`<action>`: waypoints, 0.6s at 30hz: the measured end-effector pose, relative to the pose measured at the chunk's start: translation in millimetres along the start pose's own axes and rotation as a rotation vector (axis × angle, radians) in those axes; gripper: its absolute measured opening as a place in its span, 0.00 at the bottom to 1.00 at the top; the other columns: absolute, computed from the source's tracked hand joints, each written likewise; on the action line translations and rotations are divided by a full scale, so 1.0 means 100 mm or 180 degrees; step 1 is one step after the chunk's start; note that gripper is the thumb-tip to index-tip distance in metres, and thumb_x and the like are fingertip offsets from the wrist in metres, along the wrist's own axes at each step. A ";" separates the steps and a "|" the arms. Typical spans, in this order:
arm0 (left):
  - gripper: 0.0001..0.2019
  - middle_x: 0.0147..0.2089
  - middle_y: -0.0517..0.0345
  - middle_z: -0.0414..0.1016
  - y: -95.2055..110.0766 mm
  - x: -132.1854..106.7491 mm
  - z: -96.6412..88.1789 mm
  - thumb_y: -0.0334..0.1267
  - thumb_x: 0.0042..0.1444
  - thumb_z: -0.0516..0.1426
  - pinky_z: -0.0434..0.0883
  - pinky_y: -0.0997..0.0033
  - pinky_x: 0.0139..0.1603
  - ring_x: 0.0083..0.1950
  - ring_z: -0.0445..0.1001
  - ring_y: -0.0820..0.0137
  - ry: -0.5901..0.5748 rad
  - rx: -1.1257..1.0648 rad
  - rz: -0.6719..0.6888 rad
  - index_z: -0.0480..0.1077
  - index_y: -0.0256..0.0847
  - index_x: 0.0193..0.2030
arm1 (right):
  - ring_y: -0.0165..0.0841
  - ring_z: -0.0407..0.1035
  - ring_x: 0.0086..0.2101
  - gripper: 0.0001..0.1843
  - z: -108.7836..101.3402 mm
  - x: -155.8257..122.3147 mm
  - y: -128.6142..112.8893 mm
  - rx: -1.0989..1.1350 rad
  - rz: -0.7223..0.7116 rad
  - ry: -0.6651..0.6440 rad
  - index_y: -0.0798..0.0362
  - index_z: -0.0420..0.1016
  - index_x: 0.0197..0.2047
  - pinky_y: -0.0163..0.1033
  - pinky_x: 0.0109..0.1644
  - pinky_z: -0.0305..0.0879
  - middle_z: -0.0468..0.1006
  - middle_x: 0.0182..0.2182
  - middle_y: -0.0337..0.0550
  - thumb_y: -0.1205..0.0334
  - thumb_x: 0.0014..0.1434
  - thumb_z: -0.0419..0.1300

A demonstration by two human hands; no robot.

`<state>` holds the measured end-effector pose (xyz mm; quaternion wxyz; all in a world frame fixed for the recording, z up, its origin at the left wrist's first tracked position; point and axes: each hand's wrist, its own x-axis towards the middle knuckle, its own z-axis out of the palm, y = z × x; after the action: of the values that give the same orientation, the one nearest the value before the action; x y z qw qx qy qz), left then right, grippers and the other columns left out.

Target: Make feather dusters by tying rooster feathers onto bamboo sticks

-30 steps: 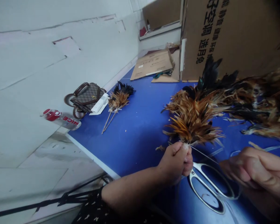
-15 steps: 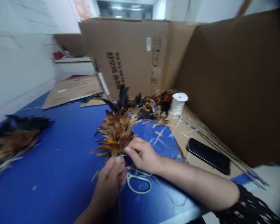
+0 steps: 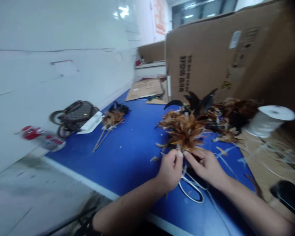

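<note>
A bunch of brown and black feathers (image 3: 184, 127) stands upright over the blue table, its base pinched in both hands. My left hand (image 3: 170, 168) grips the base from the left, thumb pressed against the fingers. From the right, my right hand (image 3: 206, 164) closes thumb and fingers at the same spot. Whether a thread runs between the fingertips is too blurred to tell. Just below the hands lie scissors (image 3: 195, 200), only a pale handle loop showing. Behind the bunch, a heap of loose feathers (image 3: 226, 121) is spread out.
A white spool (image 3: 269, 121) stands on cardboard at the right, near a dark phone (image 3: 287, 196). Large cardboard boxes (image 3: 206, 62) rise behind. On the left are a finished-looking feather bunch on sticks (image 3: 114, 118), a handbag (image 3: 78, 113) and a blurred red-labelled bottle (image 3: 50, 141).
The view has swung left, bringing the handbag and bottle into sight and shifting everything rightward. Both hands still hold the feather bunch at its base, their fingertips now closer together.
</note>
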<state>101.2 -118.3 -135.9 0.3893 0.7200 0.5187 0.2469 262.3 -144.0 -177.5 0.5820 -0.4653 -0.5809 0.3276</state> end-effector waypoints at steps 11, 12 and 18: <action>0.09 0.44 0.43 0.75 0.03 -0.05 0.00 0.35 0.70 0.48 0.74 0.56 0.45 0.43 0.75 0.58 -0.0070 0.2299 0.0937 0.67 0.37 0.45 | 0.45 0.81 0.41 0.20 -0.08 0.05 0.04 0.0107 0.0577 0.0192 0.49 0.87 0.40 0.47 0.51 0.78 0.86 0.38 0.49 0.41 0.62 0.67; 0.10 0.44 0.42 0.75 0.04 -0.05 -0.01 0.35 0.71 0.47 0.75 0.56 0.45 0.43 0.75 0.58 -0.0137 0.2351 0.0918 0.68 0.37 0.46 | 0.46 0.81 0.43 0.20 -0.12 0.05 0.05 0.0086 0.0564 0.0126 0.48 0.87 0.42 0.48 0.53 0.78 0.86 0.39 0.49 0.41 0.61 0.67; 0.07 0.40 0.49 0.72 0.16 -0.06 -0.22 0.39 0.65 0.58 0.73 0.62 0.51 0.45 0.73 0.62 -0.0421 0.1396 0.1185 0.67 0.40 0.38 | 0.44 0.80 0.38 0.25 -0.12 0.00 0.16 0.0394 0.0977 -0.0034 0.51 0.87 0.33 0.42 0.44 0.78 0.85 0.35 0.49 0.36 0.60 0.68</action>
<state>91.3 -120.0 -110.3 0.2054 0.8843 0.3921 0.1486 276.6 -140.7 -190.9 0.5495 -0.5101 -0.4848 0.4503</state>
